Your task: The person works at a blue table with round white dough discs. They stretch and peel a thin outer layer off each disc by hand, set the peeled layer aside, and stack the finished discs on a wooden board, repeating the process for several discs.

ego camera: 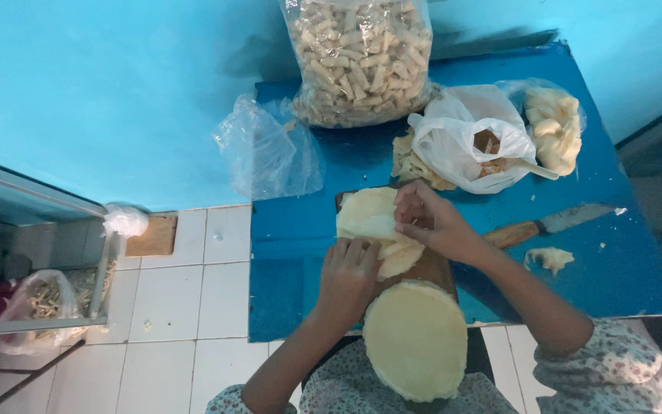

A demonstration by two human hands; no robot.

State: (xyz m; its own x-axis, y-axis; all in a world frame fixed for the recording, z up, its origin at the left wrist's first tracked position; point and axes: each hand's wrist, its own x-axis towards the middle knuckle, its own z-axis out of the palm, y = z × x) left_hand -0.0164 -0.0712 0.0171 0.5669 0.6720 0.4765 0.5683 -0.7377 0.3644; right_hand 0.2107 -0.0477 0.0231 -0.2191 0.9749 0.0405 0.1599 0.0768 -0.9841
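Nearest the lens sits a round stack of pale dough sheets (417, 340) at the blue table (300, 238) edge; beyond it the left hand (349, 274) presses, fingers curled, on a folded dough sheet (373, 222) lying on the wooden board (434, 268); the right hand (429, 218) pinches that sheet's upper fold. A knife (549, 225) lies right of the board; a clear bag of cut sticks (360, 57) stands behind.

From where I'm watching, the big clear bag of cut sticks (358, 57) runs off the top edge. My left hand (349, 274) covers part of the folded dough sheet (373, 222), and the wooden board (430, 264) under it is mostly hidden.
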